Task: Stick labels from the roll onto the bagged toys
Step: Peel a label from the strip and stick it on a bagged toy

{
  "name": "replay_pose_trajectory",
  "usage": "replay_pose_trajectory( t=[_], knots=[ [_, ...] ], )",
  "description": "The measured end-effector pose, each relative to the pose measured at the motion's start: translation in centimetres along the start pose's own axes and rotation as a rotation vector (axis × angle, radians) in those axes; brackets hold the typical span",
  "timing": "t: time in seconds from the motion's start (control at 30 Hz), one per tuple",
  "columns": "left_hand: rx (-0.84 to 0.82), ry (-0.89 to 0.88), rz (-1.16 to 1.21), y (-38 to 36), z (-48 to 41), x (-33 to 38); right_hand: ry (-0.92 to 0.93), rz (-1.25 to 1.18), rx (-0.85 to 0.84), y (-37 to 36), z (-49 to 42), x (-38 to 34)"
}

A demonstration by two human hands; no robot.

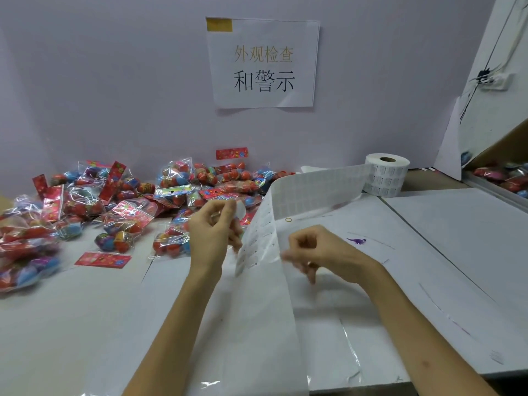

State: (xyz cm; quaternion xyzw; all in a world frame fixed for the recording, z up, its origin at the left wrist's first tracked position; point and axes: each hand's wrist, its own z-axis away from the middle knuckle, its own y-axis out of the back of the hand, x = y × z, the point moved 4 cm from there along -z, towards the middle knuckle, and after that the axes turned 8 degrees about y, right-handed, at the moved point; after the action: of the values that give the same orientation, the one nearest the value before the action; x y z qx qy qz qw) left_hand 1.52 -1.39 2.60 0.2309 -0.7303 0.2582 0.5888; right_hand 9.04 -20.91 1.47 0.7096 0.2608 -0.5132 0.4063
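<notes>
White liner strip [263,310] runs from the label roll [387,174] toward the person and passes between both hands. Left of the strip, the left hand [213,232] is held up, its thumb and fingertips pinching one small white label [240,208]. Right of the strip, the right hand [317,252] has curled fingers at the strip's edge; blur hides whether they grip it. Left of the strip, bagged toys [128,201] lie heaped, overlapping too much to count. Right of the strip lie one purple dinosaur [356,240] and one rubber band [289,219].
</notes>
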Motion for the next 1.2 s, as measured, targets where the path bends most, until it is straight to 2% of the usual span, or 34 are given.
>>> replay_pose_trajectory(
  t=[0.07,0.17,0.43,0.57,0.77,0.83,0.9,0.93,1.0,1.03,1.07,1.1,1.2],
  knots=[
    [-0.075,0.057,0.067,-0.5,0.3,-0.1,0.096,-0.151,0.156,1.1,0.0,-0.7],
    [-0.14,0.112,0.13,-1.0,0.6,-0.1,0.17,-0.362,0.246,2.0,0.2,-1.3],
    [-0.307,0.158,0.284,-1.5,0.7,-0.1,0.228,-0.539,0.192,1.4,0.2,-1.7],
    [-0.356,0.139,0.26,-1.9,0.8,-0.3,0.287,-0.856,0.11,1.6,0.8,-2.1],
    [-0.398,0.105,0.135,-2.5,0.9,-0.5,0.418,-1.213,0.158,3.0,1.3,-2.1],
    [-0.397,0.088,0.087,-2.6,1.1,-0.6,0.441,-1.248,0.227,3.5,1.2,-1.8],
    [-0.394,0.053,0.041,-2.8,1.3,-0.5,0.441,-1.088,0.37,3.9,1.1,-1.6],
    [-0.393,0.032,0.019,-2.9,1.4,-0.5,0.461,-0.868,0.47,4.1,1.0,-1.6],
    [-0.39,-0.014,-0.021,-3.1,1.7,-0.5,0.534,-0.081,0.699,3.6,1.0,-2.1],
    [-0.386,-0.042,-0.041,-3.2,1.8,-0.5,0.559,0.304,0.714,2.6,0.8,-2.3],
    [-0.381,-0.071,-0.064,-3.2,1.9,-0.5,0.553,0.556,0.675,1.3,0.2,-2.0],
    [-0.376,-0.099,-0.086,-3.3,2.0,-0.5,0.523,0.667,0.639,0.4,-0.2,-1.8],
    [-0.359,-0.182,-0.137,-3.5,2.2,-0.4,0.405,0.654,0.636,-0.4,-0.7,-1.2]
  ],
)
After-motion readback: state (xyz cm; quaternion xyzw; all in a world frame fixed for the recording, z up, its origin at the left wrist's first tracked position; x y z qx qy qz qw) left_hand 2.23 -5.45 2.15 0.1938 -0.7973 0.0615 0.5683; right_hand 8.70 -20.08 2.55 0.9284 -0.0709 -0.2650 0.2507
